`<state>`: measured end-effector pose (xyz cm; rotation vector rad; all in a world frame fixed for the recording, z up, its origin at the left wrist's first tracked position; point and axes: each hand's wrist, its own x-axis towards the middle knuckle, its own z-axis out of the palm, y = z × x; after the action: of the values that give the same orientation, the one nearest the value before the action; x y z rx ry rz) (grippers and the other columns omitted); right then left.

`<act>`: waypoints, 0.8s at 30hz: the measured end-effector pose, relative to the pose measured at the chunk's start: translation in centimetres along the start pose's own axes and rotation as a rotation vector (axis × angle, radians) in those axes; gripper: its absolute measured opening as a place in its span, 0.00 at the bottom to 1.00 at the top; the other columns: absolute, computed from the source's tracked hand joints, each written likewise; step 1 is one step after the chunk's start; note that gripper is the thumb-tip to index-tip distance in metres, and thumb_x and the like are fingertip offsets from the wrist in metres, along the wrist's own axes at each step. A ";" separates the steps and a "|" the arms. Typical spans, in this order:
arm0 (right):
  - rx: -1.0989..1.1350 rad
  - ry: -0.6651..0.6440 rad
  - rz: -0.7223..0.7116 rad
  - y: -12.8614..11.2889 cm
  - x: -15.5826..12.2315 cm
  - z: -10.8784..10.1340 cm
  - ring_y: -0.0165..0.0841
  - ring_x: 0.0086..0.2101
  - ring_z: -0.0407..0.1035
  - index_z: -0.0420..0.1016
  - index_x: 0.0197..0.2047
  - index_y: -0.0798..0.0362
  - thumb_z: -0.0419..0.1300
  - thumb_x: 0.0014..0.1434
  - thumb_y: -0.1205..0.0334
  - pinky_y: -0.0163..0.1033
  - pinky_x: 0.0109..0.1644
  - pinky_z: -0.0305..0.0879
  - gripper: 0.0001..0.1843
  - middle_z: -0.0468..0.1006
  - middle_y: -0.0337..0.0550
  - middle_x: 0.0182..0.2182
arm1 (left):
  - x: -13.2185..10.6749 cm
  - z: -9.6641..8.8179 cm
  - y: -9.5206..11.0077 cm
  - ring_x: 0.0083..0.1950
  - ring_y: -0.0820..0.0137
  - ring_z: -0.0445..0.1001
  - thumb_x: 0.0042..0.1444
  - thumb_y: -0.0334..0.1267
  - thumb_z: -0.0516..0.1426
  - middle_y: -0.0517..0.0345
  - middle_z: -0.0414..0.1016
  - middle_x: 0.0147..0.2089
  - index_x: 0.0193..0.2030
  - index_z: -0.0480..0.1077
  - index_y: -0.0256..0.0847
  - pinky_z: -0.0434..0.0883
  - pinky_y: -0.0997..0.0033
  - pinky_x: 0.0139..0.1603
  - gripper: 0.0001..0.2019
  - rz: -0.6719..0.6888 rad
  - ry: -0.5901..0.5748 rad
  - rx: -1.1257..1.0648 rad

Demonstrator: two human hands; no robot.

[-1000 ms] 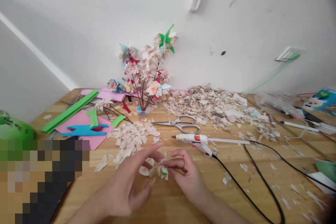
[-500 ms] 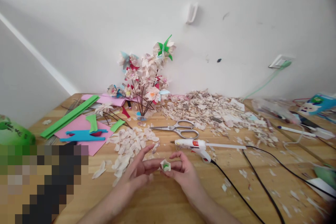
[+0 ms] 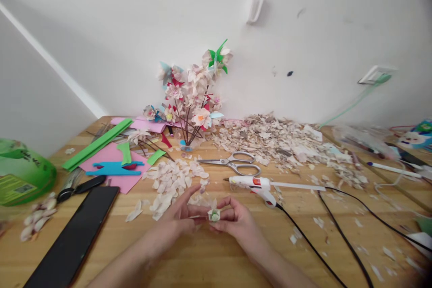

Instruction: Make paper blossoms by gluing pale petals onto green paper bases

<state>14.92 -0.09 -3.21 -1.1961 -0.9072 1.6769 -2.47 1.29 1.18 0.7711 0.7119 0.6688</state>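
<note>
A small white flower [image 3: 213, 215] with a green centre, made of papery petals, sits between my hands just above the table's near middle. My right hand [image 3: 236, 218] pinches it from the right with thumb and fingers. My left hand [image 3: 184, 213] meets it from the left, index finger raised, its other fingers and thumb closed in at the flower's edge. Motion blurs the exact contact there. Beyond my left hand spreads a pile of pale papery petals [image 3: 172, 182]. A white glue gun [image 3: 253, 183] lies right of my hands, and silver scissors [image 3: 236, 162] lie behind it.
A bunch of handmade flowers [image 3: 195, 99] stands by the wall, with a heap of papery scraps [image 3: 270, 137] to its right. Leftward are coloured paper [image 3: 114, 157], a black phone [image 3: 74, 238], garlic cloves [image 3: 38, 218] and a green bottle [image 3: 25, 171]. Black cables [image 3: 344, 234] cross the right side.
My left thumb has drawn in toward its fingers beside the flower, which has tilted slightly in my right hand. The whole view has shifted a little, moving the table's objects rightward.
</note>
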 end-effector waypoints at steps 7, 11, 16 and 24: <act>-0.006 -0.030 -0.024 0.2 0.0 -0.2 0.35 0.25 0.75 0.62 0.31 0.51 0.71 0.35 0.62 0.38 0.33 0.65 0.23 0.78 0.34 0.20 | 0.2 -0.4 -0.4 0.43 0.63 0.73 0.33 0.22 0.53 0.52 0.76 0.42 0.64 0.38 0.41 0.59 0.58 0.50 0.47 -0.008 -0.004 -0.105; 0.006 -0.002 -0.019 0.0 -0.1 -0.2 0.35 0.25 0.75 0.60 0.32 0.50 0.70 0.36 0.64 0.38 0.33 0.66 0.24 0.78 0.32 0.20 | 0.8 -1.0 -1.0 0.45 0.61 0.73 0.32 0.23 0.54 0.53 0.73 0.48 0.63 0.41 0.46 0.59 0.60 0.48 0.47 0.023 0.038 -0.073; 0.048 0.006 -0.005 0.2 -0.1 -0.2 0.35 0.23 0.74 0.59 0.35 0.50 0.71 0.33 0.64 0.39 0.33 0.67 0.29 0.76 0.29 0.18 | 0.6 -1.1 -1.1 0.44 0.61 0.73 0.30 0.22 0.51 0.56 0.73 0.42 0.60 0.48 0.45 0.60 0.64 0.42 0.44 0.027 0.032 -0.026; 0.049 0.077 -0.035 0.0 0.1 -0.2 0.37 0.25 0.75 0.58 0.37 0.50 0.71 0.32 0.64 0.40 0.34 0.68 0.31 0.76 0.30 0.18 | 0.7 -1.1 -1.4 0.47 0.62 0.71 0.31 0.21 0.50 0.54 0.74 0.43 0.61 0.47 0.44 0.57 0.57 0.53 0.45 0.051 -0.073 -0.222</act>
<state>15.10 0.05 -3.27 -1.1963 -0.8304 1.6051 -2.59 1.45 -0.71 0.6071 0.5421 0.7489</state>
